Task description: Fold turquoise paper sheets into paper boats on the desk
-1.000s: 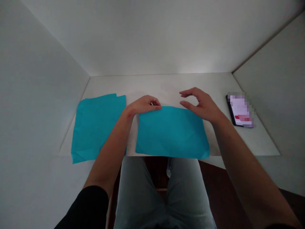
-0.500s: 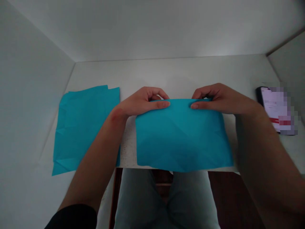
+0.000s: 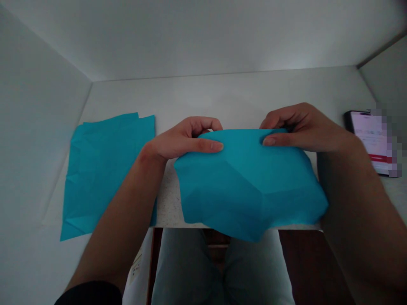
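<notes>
A creased blue sheet of paper [image 3: 244,182] hangs from both my hands, over the front part of the table. My left hand [image 3: 193,137] pinches its top edge on the left, thumb in front and fingers behind. At the right part of the same edge, my right hand [image 3: 292,129] grips it likewise, thumb towards me. The sheet bends along a diagonal crease, and its lower edge dips past the table's front edge. The fingertips behind the paper are partly hidden.
Left of my left arm lies a stack of creased blue paper sheets [image 3: 104,165], overhanging the table's left side. On the right a phone [image 3: 370,140] with a lit screen lies partly behind my right wrist. White walls enclose the pale tabletop [image 3: 171,203].
My hands have moved slightly apart, the right one shifting right and a little up. The held sheet has bowed along its crease, its lower edge now dipping in the middle.
</notes>
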`<state>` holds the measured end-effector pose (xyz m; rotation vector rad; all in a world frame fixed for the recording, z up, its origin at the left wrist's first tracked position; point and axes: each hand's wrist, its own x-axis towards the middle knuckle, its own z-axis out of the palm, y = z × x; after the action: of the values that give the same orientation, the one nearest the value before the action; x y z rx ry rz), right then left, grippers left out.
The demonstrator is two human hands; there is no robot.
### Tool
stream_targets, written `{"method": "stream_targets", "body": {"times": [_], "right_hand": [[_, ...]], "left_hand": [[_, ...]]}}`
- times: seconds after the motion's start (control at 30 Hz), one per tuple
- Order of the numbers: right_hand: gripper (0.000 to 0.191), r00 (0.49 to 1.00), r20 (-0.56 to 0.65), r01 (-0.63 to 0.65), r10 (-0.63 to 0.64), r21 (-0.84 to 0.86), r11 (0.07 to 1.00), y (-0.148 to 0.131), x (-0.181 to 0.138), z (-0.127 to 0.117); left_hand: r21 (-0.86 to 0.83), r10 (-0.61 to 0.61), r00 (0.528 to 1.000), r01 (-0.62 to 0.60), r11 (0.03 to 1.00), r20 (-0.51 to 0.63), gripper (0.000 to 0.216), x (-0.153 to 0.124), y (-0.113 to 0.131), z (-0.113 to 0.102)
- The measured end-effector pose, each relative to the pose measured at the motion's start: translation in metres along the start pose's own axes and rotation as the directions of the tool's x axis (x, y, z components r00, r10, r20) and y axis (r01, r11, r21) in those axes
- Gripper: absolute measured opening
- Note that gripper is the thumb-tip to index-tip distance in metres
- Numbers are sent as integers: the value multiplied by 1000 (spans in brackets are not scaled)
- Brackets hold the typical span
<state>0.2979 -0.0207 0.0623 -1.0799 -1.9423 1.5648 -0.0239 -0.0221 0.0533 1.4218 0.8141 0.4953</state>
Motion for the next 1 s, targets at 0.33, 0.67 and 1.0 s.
{"method": "stream_targets", "body": {"times": [0.33, 0.67, 1.0], "right_hand": [[37, 1000, -9, 26, -26, -9, 1000, 3, 0, 1], [36, 1000, 12, 26, -26, 11, 1000, 1, 2, 0], [39, 944, -314, 82, -105, -85, 993, 18, 12, -7]], "left_hand": [[-16, -7, 1000, 7, 1000, -9, 54, -1, 0, 6], [-80, -48, 999, 46, 996, -22, 47, -1, 0, 3], [-224, -44, 822, -104, 969, -568, 48, 16, -23, -25]]}}
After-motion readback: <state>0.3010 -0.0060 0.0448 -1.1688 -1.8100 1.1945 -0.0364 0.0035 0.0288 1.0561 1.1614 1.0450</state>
